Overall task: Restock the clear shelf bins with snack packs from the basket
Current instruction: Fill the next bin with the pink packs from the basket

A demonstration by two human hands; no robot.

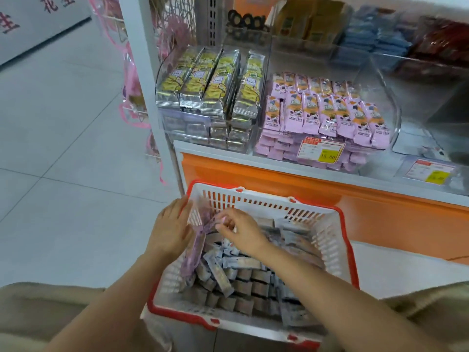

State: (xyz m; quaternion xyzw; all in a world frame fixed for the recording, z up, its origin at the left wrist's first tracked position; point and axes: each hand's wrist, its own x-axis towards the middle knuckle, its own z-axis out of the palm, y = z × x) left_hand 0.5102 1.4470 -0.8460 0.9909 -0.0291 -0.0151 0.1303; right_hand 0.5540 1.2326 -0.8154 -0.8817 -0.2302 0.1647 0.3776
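Price tag (320,150) reads ~16.80; R hand (241,231) pinches purple packs (201,228), L hand (171,227) flat against them.

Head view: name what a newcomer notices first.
A white plastic basket with a red rim sits bottom centre, full of snack packs; the left hand and right hand gather blurred purple packs at its left wall. Above, lilac packs fill a clear shelf bin beside silver-and-yellow ones.

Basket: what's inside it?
Loosely piled snack packs, purple and grey-blue. The left hand presses a purple stack that the right hand pinches. Lower layers and the bottom of the basket are covered.
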